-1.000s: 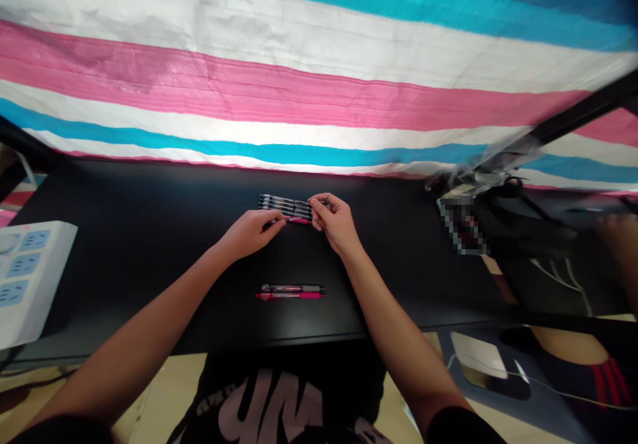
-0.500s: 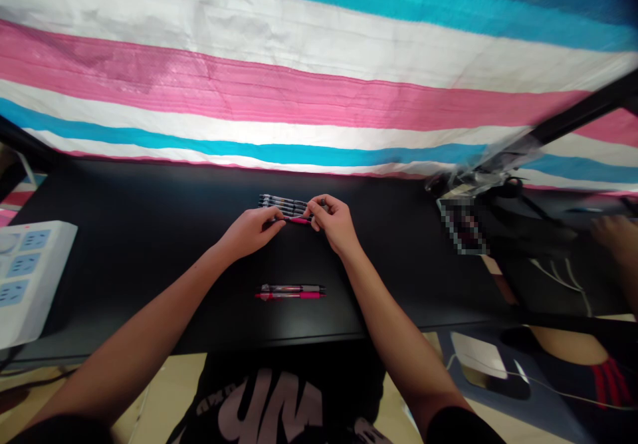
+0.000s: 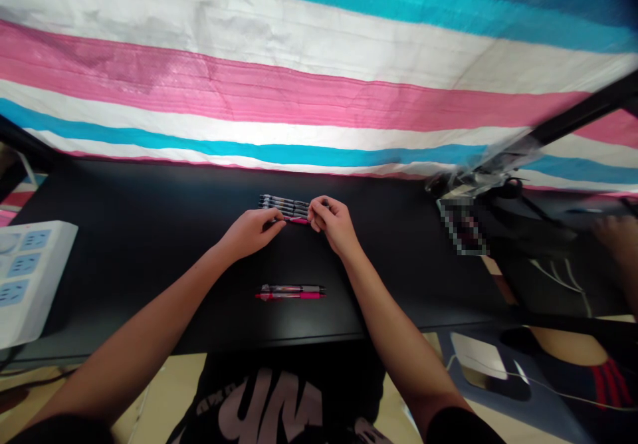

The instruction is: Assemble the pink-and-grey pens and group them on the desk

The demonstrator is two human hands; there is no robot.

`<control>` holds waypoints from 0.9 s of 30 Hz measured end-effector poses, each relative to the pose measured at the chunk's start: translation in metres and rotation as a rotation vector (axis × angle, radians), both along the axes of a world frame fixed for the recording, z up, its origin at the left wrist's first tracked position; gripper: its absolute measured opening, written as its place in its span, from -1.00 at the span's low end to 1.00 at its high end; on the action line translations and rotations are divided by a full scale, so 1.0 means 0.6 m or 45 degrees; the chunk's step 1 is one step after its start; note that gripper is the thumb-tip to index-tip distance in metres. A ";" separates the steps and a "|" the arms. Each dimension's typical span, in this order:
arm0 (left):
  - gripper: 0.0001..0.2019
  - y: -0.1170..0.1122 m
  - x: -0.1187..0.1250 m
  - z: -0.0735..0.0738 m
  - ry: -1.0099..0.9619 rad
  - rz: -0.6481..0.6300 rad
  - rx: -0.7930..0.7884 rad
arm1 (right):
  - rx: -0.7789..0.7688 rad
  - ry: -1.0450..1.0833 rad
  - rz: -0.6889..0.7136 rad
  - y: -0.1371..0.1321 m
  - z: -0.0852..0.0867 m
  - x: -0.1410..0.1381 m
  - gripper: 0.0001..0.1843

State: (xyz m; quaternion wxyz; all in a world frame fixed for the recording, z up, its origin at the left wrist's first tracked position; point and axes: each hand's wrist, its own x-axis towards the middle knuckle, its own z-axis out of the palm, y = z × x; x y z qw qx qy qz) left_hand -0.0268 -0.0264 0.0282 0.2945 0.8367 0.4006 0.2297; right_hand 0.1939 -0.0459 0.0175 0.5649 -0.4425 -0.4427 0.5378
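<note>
Several black-and-clear pens (image 3: 285, 202) lie side by side in a row toward the back of the black desk. Along the near side of that row is a red pen (image 3: 298, 220). My left hand (image 3: 255, 228) pinches its left end, which the fingers mostly hide. At its right end my right hand (image 3: 331, 219) is closed, thumb against fingertips, covering the tips of the row too. Nearer to me, between my forearms, a black pen (image 3: 293, 288) and a second red pen (image 3: 300, 296) lie parallel, close together.
A white power strip (image 3: 47, 278) stands at the desk's left edge. To the right are a pixelated object (image 3: 463, 226) and crumpled clear plastic (image 3: 491, 161). Another person's hand (image 3: 615, 234) shows at the far right. Striped sheeting (image 3: 299, 105) hangs behind the desk.
My right hand has shifted very slightly right, uncovering a little more of the row's pens. My left hand and the two nearer pens have stayed put.
</note>
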 end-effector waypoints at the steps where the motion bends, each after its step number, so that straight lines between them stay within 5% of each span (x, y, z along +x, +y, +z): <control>1: -0.74 0.000 0.000 0.000 0.003 0.000 0.001 | 0.000 0.007 0.013 0.000 0.000 0.000 -0.64; 27: -0.75 0.001 0.000 -0.004 0.021 -0.005 0.022 | 0.052 -0.036 0.081 -0.003 -0.005 0.005 -0.60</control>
